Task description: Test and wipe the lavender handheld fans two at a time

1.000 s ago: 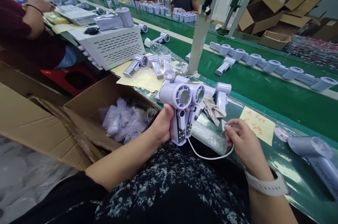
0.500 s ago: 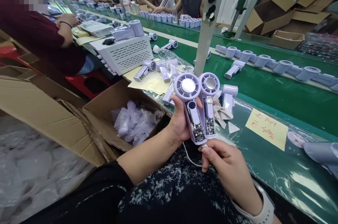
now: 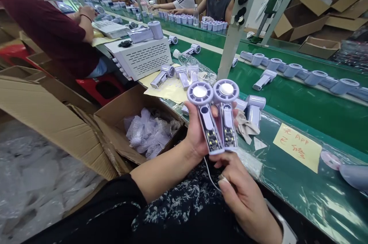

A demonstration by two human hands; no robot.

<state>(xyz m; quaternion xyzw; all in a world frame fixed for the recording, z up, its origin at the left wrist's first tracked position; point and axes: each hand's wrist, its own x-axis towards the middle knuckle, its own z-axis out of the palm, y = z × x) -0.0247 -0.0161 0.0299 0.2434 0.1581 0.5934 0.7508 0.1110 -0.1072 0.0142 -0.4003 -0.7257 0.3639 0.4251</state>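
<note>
My left hand (image 3: 195, 133) is closed around two lavender handheld fans held upright side by side. The nearer fan (image 3: 209, 121) has a dark round display and a clear handle front with circuit board showing. Beside it, the second fan (image 3: 228, 121) shows a small lit mark on its display. Just below the handles, my right hand (image 3: 244, 190) pinches the end of a thin white cable (image 3: 209, 175) between thumb and fingers. That cable end is apart from the nearer fan's base; the fingertips are close under the second fan.
Several more fans (image 3: 162, 76) lie on yellow paper by a plastic bottle (image 3: 197, 64). A cardboard box (image 3: 115, 115) with bubble-wrapped items stands at left. A metal post (image 3: 237, 25) rises before the green conveyor (image 3: 310, 113). A handwritten yellow note (image 3: 297, 146) lies right. Co-workers sit beyond.
My right hand has drawn the cable end down and away from the nearer fan's base. The two fans are spread farther apart, and the second fan's display now shows a lit mark.
</note>
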